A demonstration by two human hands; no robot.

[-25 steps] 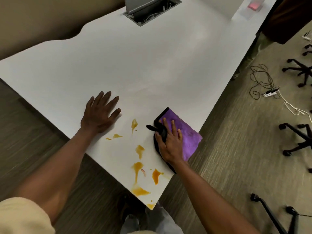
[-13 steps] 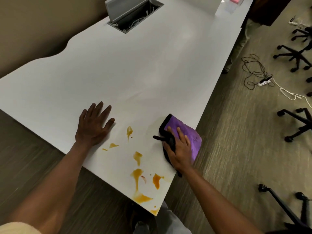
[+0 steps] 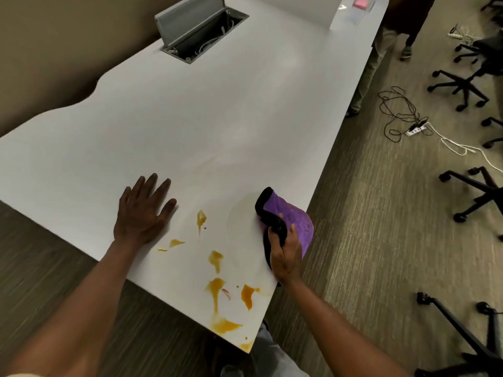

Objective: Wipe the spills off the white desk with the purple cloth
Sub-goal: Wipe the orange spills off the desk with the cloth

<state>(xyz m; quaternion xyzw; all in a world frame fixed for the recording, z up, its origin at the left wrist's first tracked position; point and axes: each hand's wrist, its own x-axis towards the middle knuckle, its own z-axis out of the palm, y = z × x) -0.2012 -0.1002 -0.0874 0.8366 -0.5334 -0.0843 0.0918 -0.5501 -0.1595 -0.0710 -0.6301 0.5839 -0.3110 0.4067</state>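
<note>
Several orange spills (image 3: pixel 216 288) dot the near corner of the white desk (image 3: pixel 206 126). The purple cloth (image 3: pixel 295 220), edged in black, lies bunched at the desk's right edge, partly hanging over it. My right hand (image 3: pixel 285 253) is closed around the cloth's black hem, to the right of the spills. My left hand (image 3: pixel 143 210) rests flat on the desk with fingers spread, to the left of the spills and holding nothing.
An open cable hatch (image 3: pixel 202 31) with a raised grey lid sits at the desk's far side. A pink object (image 3: pixel 360 1) lies at the far end. On the carpet to the right are chair bases (image 3: pixel 462 85), a tangled cord and a power strip (image 3: pixel 415 129). A person's legs (image 3: pixel 370 63) stand by the desk.
My right hand went from lying flat on the cloth to gripping its black hem, bunching it up. The left hand stayed flat. The view tilted upward a little.
</note>
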